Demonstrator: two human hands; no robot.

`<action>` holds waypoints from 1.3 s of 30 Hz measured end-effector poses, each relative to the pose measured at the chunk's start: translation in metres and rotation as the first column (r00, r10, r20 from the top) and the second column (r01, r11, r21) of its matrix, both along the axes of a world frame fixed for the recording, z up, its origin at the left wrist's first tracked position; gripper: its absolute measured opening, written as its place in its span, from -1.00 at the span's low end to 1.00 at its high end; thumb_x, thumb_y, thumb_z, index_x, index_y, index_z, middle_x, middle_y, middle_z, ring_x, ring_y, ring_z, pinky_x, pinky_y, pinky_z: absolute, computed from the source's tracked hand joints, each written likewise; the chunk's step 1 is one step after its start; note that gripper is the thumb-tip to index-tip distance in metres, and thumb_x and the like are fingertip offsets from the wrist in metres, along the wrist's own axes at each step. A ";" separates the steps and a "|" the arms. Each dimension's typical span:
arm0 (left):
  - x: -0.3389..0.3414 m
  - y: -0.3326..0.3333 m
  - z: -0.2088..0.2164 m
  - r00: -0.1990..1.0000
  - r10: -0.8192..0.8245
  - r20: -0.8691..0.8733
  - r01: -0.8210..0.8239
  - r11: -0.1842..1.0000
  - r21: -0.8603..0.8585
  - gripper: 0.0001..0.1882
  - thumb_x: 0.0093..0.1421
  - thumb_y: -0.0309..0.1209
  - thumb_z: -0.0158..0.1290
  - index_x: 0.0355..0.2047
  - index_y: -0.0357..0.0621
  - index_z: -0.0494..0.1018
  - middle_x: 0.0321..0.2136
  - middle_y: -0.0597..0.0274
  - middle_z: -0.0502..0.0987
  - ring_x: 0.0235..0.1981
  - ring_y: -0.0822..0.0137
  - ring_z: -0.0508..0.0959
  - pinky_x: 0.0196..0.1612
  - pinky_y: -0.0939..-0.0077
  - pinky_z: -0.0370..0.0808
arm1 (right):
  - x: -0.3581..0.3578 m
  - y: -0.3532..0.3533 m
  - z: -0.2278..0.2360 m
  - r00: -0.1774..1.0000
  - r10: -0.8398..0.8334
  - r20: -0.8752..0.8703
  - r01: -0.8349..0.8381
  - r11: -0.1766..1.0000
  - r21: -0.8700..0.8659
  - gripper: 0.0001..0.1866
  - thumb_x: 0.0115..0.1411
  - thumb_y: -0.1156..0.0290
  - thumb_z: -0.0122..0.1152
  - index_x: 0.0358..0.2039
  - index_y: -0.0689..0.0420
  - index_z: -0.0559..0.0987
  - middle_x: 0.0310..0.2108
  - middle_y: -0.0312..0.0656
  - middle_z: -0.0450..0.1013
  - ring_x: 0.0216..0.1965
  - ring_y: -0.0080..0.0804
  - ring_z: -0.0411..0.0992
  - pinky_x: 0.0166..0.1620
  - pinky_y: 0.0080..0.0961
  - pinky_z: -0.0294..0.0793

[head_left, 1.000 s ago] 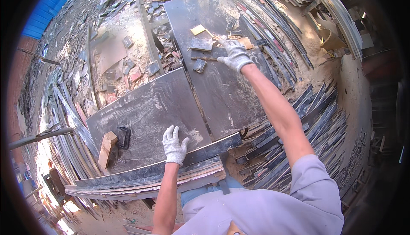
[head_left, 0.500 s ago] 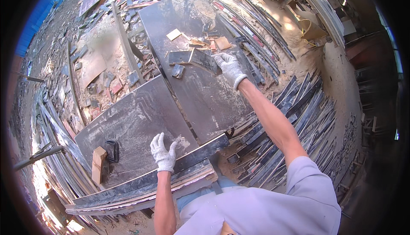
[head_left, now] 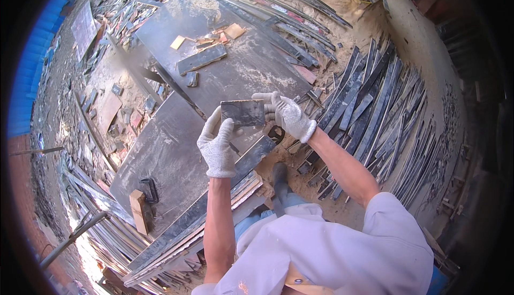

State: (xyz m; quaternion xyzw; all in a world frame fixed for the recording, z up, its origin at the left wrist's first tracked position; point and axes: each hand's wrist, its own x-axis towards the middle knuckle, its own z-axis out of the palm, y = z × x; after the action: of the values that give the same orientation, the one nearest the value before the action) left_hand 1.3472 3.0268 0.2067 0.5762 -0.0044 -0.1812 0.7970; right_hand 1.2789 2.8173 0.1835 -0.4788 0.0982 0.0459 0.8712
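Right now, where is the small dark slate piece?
In the head view, the slate piece is mid-frame, held between the left hand and right hand, above the large dark slab.

Small dark rectangular slate piece point(head_left: 243, 113) looks matt, dusty grey, slightly rough-faced, held in both hands. Left hand point(head_left: 217, 146) and right hand point(head_left: 286, 114) wear white knitted cloth gloves, nubbly texture. Below the slate piece, large dark stone slab point(head_left: 160, 161) is matt with pale dust smears. On that slab's lower left edge a raw tan wooden block point(head_left: 138, 211), unfinished. Right of the slab, stacked grey slate strips point(head_left: 375, 107), rough split edges, on sandy dirt
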 end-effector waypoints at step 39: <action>-0.050 0.203 -0.155 0.987 0.117 0.111 -0.160 0.602 0.782 -0.54 0.31 -0.33 0.27 0.17 -0.22 0.53 0.04 0.02 0.65 0.05 0.23 0.64 0.16 0.33 0.53 | -0.140 -0.238 -0.031 0.693 -0.706 0.145 0.443 0.258 -0.859 -0.71 0.37 0.35 0.28 0.05 0.16 0.63 -0.21 -0.17 0.65 -0.24 -0.44 0.60 -0.15 -0.53 0.63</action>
State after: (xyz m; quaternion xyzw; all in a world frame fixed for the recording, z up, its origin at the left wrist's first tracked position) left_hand 1.2976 3.2302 0.0520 0.8702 0.1011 -0.0885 0.4740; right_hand 1.1388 2.5793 0.1527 -0.7548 0.3934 -0.2670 0.4519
